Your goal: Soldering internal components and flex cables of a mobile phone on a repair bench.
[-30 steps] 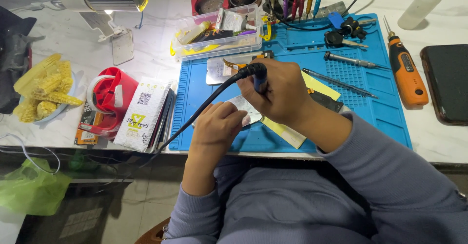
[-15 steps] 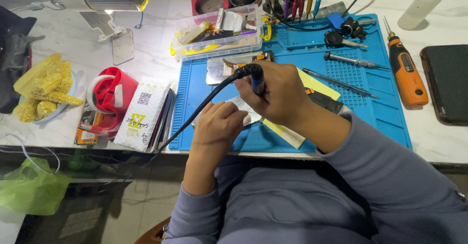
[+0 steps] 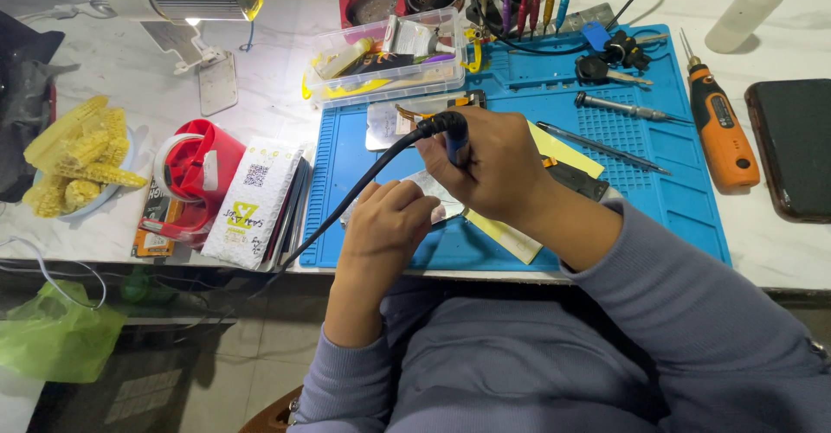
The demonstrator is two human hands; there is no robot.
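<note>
My right hand [image 3: 485, 166] grips a blue-handled soldering iron [image 3: 452, 132] with a black cable [image 3: 346, 204] running off to the lower left. Its tip points down, hidden behind my hands. My left hand [image 3: 387, 225] rests on a small pale flat part [image 3: 433, 192] lying on the blue work mat [image 3: 606, 165], fingers curled over it. Both hands sit close together near the mat's front edge. A yellow sheet [image 3: 558, 149] lies under my right wrist.
An orange electric screwdriver [image 3: 721, 130] and a dark phone [image 3: 792, 147] lie right. A clear parts box [image 3: 389, 57], tweezers and tool rack stand behind. Left of the mat: a white packet [image 3: 251, 204], red tape dispenser [image 3: 190, 169], corn cobs [image 3: 74, 156], a lamp [image 3: 190, 0].
</note>
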